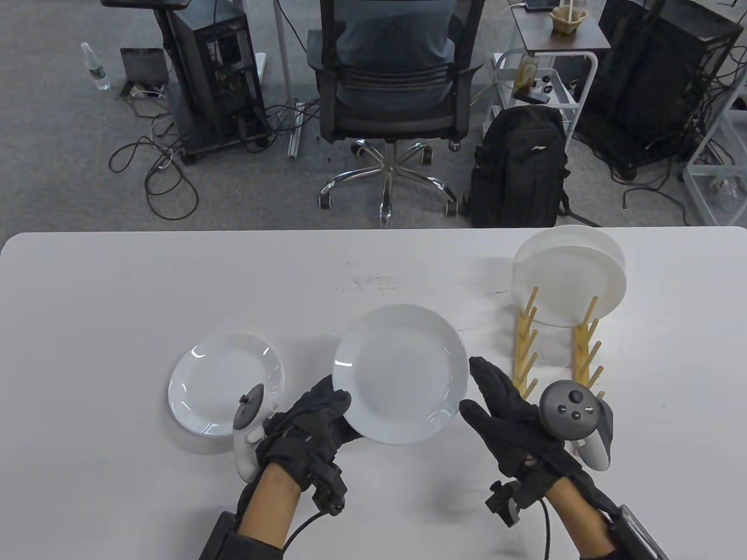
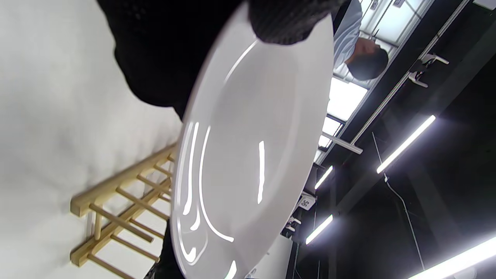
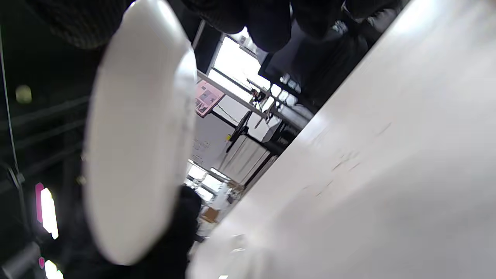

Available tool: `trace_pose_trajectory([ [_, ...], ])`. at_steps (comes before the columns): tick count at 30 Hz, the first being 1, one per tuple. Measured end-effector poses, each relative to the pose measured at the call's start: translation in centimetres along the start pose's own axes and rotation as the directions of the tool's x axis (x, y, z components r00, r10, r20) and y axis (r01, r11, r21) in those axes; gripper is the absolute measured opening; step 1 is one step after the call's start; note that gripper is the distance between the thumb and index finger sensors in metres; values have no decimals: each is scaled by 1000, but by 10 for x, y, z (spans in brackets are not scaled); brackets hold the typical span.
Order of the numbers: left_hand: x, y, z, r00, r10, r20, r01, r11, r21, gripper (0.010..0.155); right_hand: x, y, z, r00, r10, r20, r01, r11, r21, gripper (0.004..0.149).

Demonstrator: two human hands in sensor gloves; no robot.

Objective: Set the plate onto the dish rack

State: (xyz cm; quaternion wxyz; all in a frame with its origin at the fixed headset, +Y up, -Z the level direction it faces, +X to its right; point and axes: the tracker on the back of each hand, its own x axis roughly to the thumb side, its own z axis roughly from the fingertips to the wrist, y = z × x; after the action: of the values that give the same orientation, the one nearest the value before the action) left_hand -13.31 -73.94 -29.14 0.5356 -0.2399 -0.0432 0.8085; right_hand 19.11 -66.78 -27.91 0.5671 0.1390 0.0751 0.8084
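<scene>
My left hand (image 1: 334, 409) grips the lower left rim of a large white plate (image 1: 402, 373) and holds it tilted above the table, thumb on top. In the left wrist view the plate (image 2: 248, 155) fills the middle, with my thumb (image 2: 283, 19) on its rim. My right hand (image 1: 477, 389) is open, fingers stretched out right beside the plate's right rim; I cannot tell if it touches. The right wrist view shows the plate's underside (image 3: 135, 147). The wooden dish rack (image 1: 528, 344) stands right of the plate, and it also shows in the left wrist view (image 2: 116, 209).
Two white plates (image 1: 569, 280) stand in the rack's far slots. A smaller white plate (image 1: 224, 379) lies on the white table (image 1: 117, 303) left of my left hand. An office chair (image 1: 388, 87) and a black backpack (image 1: 519, 169) stand beyond the far edge.
</scene>
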Motion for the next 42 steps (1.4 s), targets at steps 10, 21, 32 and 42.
trace_pose_trajectory([
  [10, 20, -12, 3, 880, -472, 59, 472, 881, 12, 69, -12, -21, -13, 810, -482, -333, 489, 869, -70, 64],
  [21, 45, 7, 14, -110, -969, -222, 946, -170, 275, 61, 17, -132, -19, 825, -484, -290, 382, 857, -345, 59],
  [32, 39, 35, 12, -77, -956, -282, 967, -140, 211, 80, 60, -239, -47, 961, -158, -225, -19, 778, -627, 49],
  [42, 41, 36, 13, -56, -953, -298, 970, -122, 208, 80, 45, -222, -96, 816, 413, -405, -572, 680, -459, 46],
])
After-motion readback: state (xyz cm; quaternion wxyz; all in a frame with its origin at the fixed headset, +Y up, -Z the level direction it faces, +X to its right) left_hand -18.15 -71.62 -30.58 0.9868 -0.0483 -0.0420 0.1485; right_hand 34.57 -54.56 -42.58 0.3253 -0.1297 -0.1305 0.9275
